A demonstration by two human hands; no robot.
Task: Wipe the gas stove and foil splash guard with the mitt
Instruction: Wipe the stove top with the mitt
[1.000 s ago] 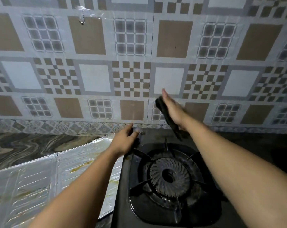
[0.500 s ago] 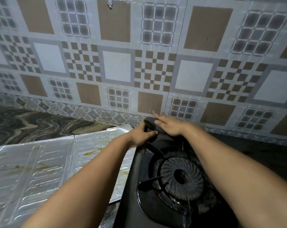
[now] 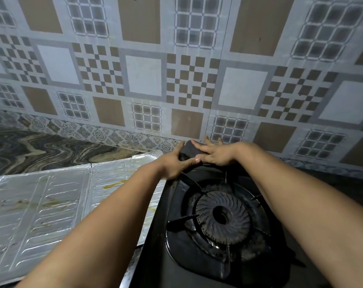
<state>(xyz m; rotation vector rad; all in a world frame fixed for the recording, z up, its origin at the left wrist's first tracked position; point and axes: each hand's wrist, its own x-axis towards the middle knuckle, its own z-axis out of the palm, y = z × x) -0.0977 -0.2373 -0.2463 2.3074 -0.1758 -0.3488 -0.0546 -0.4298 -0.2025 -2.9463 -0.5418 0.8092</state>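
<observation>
The mitt [image 3: 189, 151], a dark cloth, lies at the rear left corner of the gas stove [image 3: 162, 246], just above frame centre and close to the tiled wall [image 3: 176, 69]. The left hand [image 3: 174, 165] grips its near edge, thumb on top. The right hand [image 3: 215, 153] presses flat on it, fingers spread. The foil splash guard [image 3: 51, 204], stained yellow, lies flat on the bench [image 3: 31, 148] at lower left, touching the stove's left edge.
</observation>
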